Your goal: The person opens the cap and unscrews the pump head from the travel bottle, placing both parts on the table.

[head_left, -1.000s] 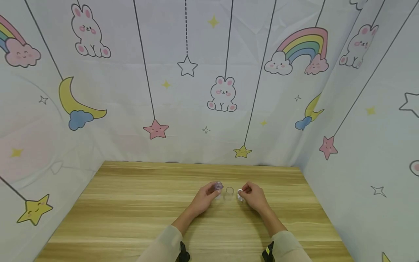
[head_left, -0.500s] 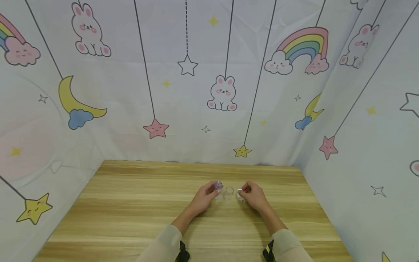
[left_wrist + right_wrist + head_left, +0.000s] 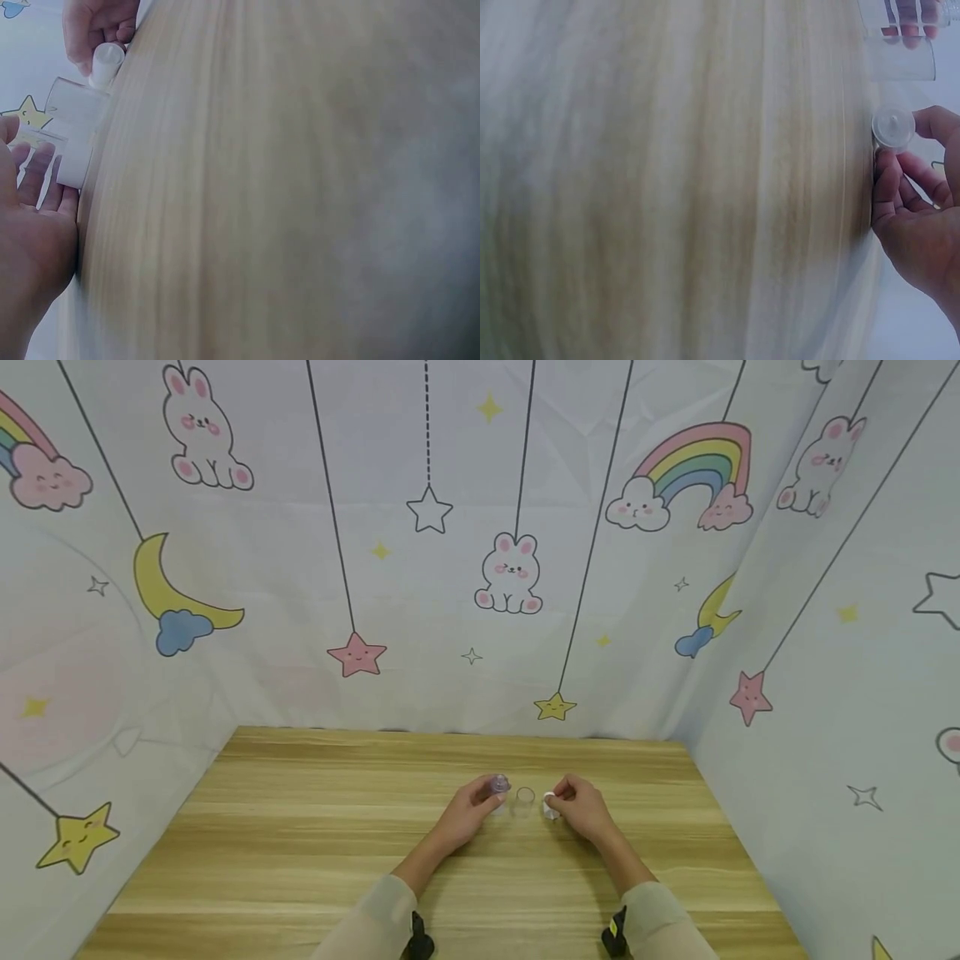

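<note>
My left hand [image 3: 467, 814] grips an upright clear bottle [image 3: 499, 784] with a narrow neck, its fingers curled round the far side. A white band shows on the bottle's lower part [image 3: 73, 163] in the left wrist view. My right hand [image 3: 583, 807] pinches a small white cylindrical piece [image 3: 551, 807] between thumb and fingers, low at the tabletop. Its round translucent end [image 3: 893, 128] faces the right wrist camera; its exact kind is unclear. Between both hands, touching neither, a clear open-topped cylinder [image 3: 524, 802], like a bottle's overcap, stands upright on the table.
The wood-grain table [image 3: 337, 860] runs back to a white cloth backdrop [image 3: 420, 610] printed with rabbits, stars and rainbows. Cloth also hangs along the left and right sides. Both wrists carry black cameras [image 3: 615, 937].
</note>
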Tool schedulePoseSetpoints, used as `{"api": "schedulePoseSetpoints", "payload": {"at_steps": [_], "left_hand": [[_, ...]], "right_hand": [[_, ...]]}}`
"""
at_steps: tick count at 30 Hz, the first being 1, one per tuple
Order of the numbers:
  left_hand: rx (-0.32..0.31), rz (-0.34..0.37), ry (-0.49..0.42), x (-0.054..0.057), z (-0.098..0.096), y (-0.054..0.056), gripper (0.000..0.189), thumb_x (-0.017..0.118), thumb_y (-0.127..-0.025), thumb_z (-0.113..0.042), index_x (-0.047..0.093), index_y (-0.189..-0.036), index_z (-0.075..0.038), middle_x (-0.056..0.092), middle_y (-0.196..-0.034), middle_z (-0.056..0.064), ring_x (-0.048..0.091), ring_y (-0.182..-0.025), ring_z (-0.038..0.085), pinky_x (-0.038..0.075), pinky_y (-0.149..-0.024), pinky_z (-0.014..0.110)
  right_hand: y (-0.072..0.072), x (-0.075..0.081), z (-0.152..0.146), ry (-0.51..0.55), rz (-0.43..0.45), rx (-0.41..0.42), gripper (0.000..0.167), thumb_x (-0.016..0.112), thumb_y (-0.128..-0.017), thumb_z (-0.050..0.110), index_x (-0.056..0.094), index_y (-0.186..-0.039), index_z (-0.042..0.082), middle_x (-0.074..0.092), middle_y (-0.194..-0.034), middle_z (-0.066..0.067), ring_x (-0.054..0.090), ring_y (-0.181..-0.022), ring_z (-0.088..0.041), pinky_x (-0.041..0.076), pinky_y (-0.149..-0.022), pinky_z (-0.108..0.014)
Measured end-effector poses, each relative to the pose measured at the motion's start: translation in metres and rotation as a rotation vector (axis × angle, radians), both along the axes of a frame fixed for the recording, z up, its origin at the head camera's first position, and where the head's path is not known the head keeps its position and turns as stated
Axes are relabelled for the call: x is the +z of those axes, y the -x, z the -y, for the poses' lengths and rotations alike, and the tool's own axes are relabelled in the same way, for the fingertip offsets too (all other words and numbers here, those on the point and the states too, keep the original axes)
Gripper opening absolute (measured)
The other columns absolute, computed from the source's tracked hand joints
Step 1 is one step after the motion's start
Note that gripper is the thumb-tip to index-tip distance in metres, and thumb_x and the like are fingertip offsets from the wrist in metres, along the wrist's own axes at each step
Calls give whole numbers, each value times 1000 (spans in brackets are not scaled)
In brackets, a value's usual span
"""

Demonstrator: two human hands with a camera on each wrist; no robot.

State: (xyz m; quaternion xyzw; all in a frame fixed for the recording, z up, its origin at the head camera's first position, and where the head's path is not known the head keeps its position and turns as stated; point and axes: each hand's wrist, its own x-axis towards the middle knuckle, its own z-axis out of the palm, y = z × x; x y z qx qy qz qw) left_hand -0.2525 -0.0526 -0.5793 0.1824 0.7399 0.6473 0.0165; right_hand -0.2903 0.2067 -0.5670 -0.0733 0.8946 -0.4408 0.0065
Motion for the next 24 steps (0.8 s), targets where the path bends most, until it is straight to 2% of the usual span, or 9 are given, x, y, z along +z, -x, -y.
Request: {"api": "schedulePoseSetpoints", "payload": {"at_steps": [10,18,24], "left_hand": [[7,4,2,-1,-1,1,46,59,-111,-22,53,-152,-1,63,-144,18,56,-138,36,45,-115,54],[5,-5,-9,-3,-1,3,46,57,-112,-20,51,-151,4,63,-144,20,57,-137,38,45,-114,57],[13,-4,1,-2,-2,2,44,57,-112,-18,52,-150,4,63,-143,21,57,-137,39,45,-114,58]], "right_hand": [[-1,0,-1,5,-8,1,15,78,-97,17,66,-97,7,66,-88,-3,60,-81,-16,50,-72,-32],[-1,0,-1,24,0,4,19,77,-98,21,66,-102,5,66,-90,-5,60,-81,-17,49,-71,-31],[-1,-1,-2,28,1,-2,26,77,-98,24,66,-108,3,66,-94,-6,61,-86,-18,50,-74,-33]]}}
